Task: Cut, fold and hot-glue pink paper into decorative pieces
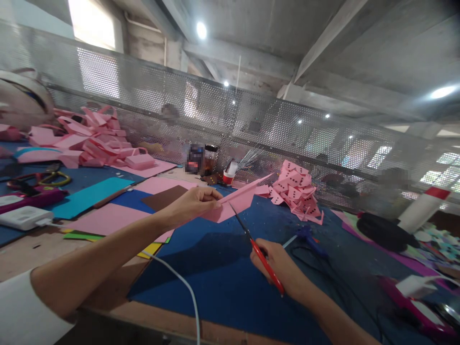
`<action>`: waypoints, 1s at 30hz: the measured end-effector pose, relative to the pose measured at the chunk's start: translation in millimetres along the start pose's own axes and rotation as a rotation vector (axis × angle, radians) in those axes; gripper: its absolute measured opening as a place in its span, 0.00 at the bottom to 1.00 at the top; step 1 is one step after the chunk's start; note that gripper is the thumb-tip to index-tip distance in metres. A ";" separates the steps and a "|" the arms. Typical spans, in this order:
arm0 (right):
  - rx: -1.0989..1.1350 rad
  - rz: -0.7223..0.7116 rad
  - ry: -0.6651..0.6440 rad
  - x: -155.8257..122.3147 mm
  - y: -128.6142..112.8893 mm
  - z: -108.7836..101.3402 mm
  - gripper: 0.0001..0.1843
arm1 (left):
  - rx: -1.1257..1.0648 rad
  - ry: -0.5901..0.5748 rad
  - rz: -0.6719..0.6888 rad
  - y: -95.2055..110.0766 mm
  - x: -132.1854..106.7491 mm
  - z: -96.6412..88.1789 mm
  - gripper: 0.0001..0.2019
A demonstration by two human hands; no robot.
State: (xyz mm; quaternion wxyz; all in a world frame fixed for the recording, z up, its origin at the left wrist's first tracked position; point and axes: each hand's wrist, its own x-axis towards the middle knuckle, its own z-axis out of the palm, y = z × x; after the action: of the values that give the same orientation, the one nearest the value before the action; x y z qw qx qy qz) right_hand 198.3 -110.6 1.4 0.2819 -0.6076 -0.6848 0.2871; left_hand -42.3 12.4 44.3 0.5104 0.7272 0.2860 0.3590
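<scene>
My left hand (196, 205) pinches one end of a folded pink foam or paper sheet (235, 202), held up above the blue mat (201, 302). In my right hand (275, 266) is a pair of scissors (265, 264) with red handles and dark blades. The blade tips reach the sheet's lower edge, a little right of my left fingers; whether they have cut into it I cannot tell. Flat sheets in pink (108, 219), brown (165, 197) and blue lie beneath and beside my left forearm.
Folded pink pieces (89, 139) are heaped at the back left, and dotted pink pieces (296, 189) at the back right. A blue glue gun (309, 237) lies right of my right hand. A white cable (179, 278) crosses the front edge. Perforated metal panels (215, 115) stand behind.
</scene>
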 end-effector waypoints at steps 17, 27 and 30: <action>-0.035 -0.012 0.013 1.6 -1.6 -1.0 0.06 | -0.016 -0.013 -0.001 0.0 -0.6 -0.1 0.13; -0.025 -0.030 -0.038 -0.8 -1.0 -2.0 0.07 | -0.027 0.006 0.004 -2.9 0.8 -0.7 0.13; 0.002 -0.043 -0.049 -0.2 2.0 -1.7 0.07 | -0.025 0.013 -0.001 -2.4 0.7 -1.6 0.13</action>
State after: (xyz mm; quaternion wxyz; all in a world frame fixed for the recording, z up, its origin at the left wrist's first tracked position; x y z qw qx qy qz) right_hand 200.9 -110.5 1.0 0.2716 -0.5851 -0.7043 0.2963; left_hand -43.4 14.6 42.5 0.5177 0.7182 0.2851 0.3672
